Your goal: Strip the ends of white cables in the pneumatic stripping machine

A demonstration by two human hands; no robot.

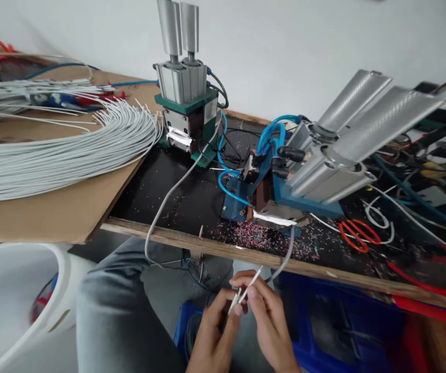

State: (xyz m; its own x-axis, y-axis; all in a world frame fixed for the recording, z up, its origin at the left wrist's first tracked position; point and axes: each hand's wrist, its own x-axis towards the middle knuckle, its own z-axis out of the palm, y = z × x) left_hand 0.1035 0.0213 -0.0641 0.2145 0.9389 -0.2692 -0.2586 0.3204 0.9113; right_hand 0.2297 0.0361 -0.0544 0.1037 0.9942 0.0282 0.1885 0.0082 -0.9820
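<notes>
The white wire [250,284] lies between the fingertips of your two hands, just in front of the counter [145,199] and below its top. Your left hand [215,329] pinches a short length between thumb and forefinger; your right hand [266,317] pinches another, its tip pointing up and to the right. You cannot tell from here whether both lengths belong to one piece. Both hands reach up from below, fingers curled inward and nearly touching.

A grey cable [288,254] hangs over the counter's edge just beyond your right hand, in front of the blue-based press [304,191]. Coloured specks [250,235] litter the surface beside that press. The green-based press [186,85] stands farther back to the left, near a big bundle of wires [90,155] on cardboard [102,210].
</notes>
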